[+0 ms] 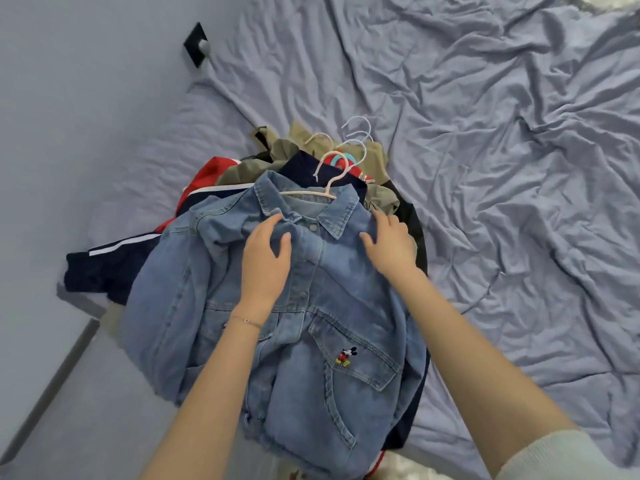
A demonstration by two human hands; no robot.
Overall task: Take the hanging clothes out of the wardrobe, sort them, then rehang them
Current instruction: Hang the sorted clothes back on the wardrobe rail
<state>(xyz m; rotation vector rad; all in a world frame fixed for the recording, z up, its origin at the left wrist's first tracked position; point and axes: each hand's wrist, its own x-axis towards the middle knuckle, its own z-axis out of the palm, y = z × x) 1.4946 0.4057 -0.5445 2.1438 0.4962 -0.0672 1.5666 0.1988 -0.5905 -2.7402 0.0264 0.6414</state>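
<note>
Denim jacket atop the clothes pile, centre frame

Denim jacket (311, 323) lies front up, on its pale hanger (325, 183), over a heap of hung clothes (346, 150) at lower centre. The left hand (265, 261) rests below the collar and the right hand (391, 244) rests on the shoulder, the fingers of both loose and flat, gripping nothing. A navy white-striped garment (104, 268) juts left. The wrinkled grey-blue sheet (502, 168) fills the right.

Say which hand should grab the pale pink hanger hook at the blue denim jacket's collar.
Probably the right hand: its fingertips rest by the blue denim jacket's collar, on the pale pink hanger hook's side. The left hand lies on the buttoned front.
</note>
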